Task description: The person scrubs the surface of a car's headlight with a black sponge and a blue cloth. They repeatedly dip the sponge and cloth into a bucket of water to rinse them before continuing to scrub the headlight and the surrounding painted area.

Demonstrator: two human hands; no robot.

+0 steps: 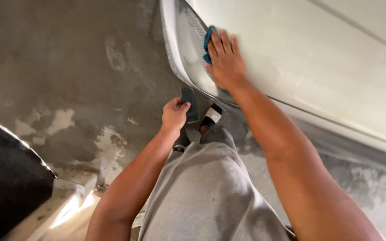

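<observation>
1. grey shorts (pixel 202 196) over the person's raised knee fill the bottom of the view, nearest the camera, with both bare forearms reaching forward past them.
2. right hand (pixel 225 60): spread wide and flat, fingers together, palm pressing a blue cloth (pixel 207 42) against the white car panel (pixel 318 58). only a blue edge of the cloth shows beside the fingers; the rest is hidden under the hand.
3. cloth position: near the panel's curved lower edge, just beside a grey trim strip (pixel 177 49) that runs along the rim.
4. left hand (pixel 174 114): closed around a dark rectangular block (pixel 189 103), held low, away from the panel and above the concrete floor (pixel 81 67). its kind cannot be told with certainty.
5. a sandalled foot (pixel 211 117) rests on the floor below the panel edge. a dark object (pixel 5 178) sits at the left margin.
6. step in hand, as judged: wiping the panel surface with the cloth while the block is kept idle.
7. next move, as judged: calls for even palm pressure and a sweep following the curve, keeping the cloth bunched under the hand so bare fingers do not smear the paint.
</observation>
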